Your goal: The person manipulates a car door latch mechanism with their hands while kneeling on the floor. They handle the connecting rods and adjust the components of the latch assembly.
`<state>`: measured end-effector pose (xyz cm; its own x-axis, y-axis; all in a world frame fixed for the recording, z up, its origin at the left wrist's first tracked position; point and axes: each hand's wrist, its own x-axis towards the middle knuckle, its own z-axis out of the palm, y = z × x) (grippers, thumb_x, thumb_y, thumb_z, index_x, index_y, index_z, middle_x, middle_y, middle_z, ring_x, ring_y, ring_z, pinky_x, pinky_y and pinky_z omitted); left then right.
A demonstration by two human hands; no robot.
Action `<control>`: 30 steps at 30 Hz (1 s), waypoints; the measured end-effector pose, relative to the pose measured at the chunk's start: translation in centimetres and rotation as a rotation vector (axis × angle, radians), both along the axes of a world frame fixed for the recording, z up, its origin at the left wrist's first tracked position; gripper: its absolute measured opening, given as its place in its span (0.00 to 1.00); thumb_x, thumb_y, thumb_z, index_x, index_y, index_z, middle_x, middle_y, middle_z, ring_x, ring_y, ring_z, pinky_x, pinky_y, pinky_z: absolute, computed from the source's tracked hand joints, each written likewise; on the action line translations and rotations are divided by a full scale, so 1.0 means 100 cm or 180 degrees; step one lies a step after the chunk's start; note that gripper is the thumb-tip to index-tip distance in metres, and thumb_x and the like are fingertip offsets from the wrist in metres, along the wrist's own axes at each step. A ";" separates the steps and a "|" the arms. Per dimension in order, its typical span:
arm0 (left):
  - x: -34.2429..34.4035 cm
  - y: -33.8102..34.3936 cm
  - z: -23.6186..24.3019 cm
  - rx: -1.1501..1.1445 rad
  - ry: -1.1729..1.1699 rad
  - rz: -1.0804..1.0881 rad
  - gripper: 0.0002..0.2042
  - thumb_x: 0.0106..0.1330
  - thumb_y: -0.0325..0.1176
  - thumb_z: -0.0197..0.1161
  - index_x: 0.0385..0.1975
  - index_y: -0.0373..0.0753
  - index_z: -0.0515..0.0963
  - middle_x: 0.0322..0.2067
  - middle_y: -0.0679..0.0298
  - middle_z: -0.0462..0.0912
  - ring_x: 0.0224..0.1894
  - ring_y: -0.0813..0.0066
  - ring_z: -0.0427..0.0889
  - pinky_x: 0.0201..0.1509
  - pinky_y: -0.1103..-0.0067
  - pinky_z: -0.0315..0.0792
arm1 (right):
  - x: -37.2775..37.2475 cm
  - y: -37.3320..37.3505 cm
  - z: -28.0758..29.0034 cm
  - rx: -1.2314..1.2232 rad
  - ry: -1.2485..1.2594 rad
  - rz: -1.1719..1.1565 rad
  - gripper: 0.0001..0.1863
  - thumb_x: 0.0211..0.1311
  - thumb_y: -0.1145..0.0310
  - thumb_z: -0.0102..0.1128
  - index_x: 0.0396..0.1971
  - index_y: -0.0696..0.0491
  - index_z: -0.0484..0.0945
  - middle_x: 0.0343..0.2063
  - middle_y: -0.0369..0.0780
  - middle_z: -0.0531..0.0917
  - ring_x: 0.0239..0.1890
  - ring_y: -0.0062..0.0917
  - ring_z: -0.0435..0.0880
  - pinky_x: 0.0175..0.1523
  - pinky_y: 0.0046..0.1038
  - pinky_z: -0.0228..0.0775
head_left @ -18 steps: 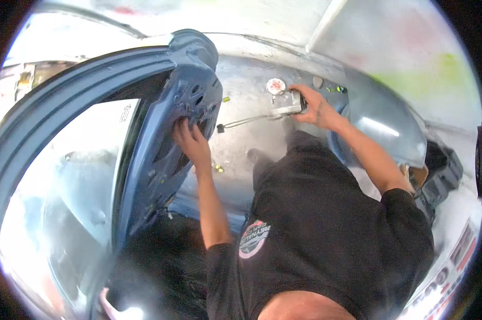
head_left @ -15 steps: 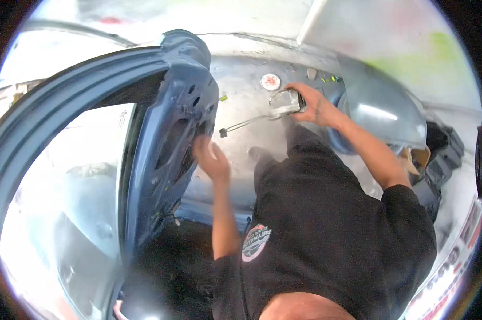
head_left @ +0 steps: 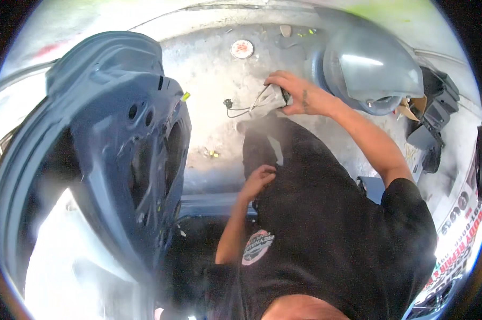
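My right hand (head_left: 299,95) grips a pale, boxy car part (head_left: 271,102) with a dark side, held above the floor in front of my legs. Its kind is unclear. Thin cables loop from it and end in a small black plug (head_left: 227,103) hanging to the left. At my dark trousers, my left hand (head_left: 258,183) has its fingers curled in; anything within them is hidden. To the left stands a blue-grey car door (head_left: 113,133), its bare inner panel full of holes. A yellow-green clip (head_left: 185,96) sticks out at its edge.
A round lid (head_left: 241,49) with reddish marks lies on the concrete floor (head_left: 203,69). Beyond my right arm is a grey-blue body panel (head_left: 366,66), with a cardboard box (head_left: 413,108) and black plastic parts (head_left: 438,101) beside it. A blue sill (head_left: 211,205) runs below my left hand.
My left hand has moved away from the door panel, rightward to my trousers. My right hand still holds the part, now slightly further left in view. The view has shifted, and more door shows.
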<state>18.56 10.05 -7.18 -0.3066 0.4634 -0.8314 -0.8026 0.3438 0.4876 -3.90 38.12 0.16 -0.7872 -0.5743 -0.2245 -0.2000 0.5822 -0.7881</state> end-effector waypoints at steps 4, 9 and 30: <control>0.084 0.088 -0.173 0.0294 0.1121 0.0364 0.18 0.69 0.35 0.66 0.54 0.33 0.76 0.45 0.53 0.83 0.48 0.63 0.82 0.54 0.69 0.74 | -0.031 -0.019 -0.027 -0.0232 0.0195 0.0380 0.41 0.47 0.72 0.74 0.65 0.54 0.67 0.63 0.48 0.72 0.66 0.46 0.71 0.70 0.39 0.67; 0.037 0.097 -0.164 0.0983 0.1294 -0.0356 0.14 0.67 0.32 0.63 0.49 0.31 0.78 0.43 0.49 0.84 0.50 0.65 0.83 0.54 0.68 0.74 | -0.059 -0.027 -0.061 -0.0349 0.0268 0.0583 0.39 0.47 0.70 0.73 0.63 0.53 0.69 0.57 0.49 0.75 0.61 0.46 0.75 0.65 0.43 0.69; -0.067 -0.043 -0.121 -0.4259 0.5354 0.2047 0.13 0.74 0.28 0.54 0.50 0.26 0.80 0.49 0.42 0.81 0.52 0.44 0.80 0.60 0.60 0.72 | -0.101 0.032 -0.232 -0.0868 -0.0184 0.0748 0.42 0.48 0.70 0.80 0.66 0.51 0.70 0.62 0.41 0.76 0.64 0.33 0.76 0.61 0.39 0.80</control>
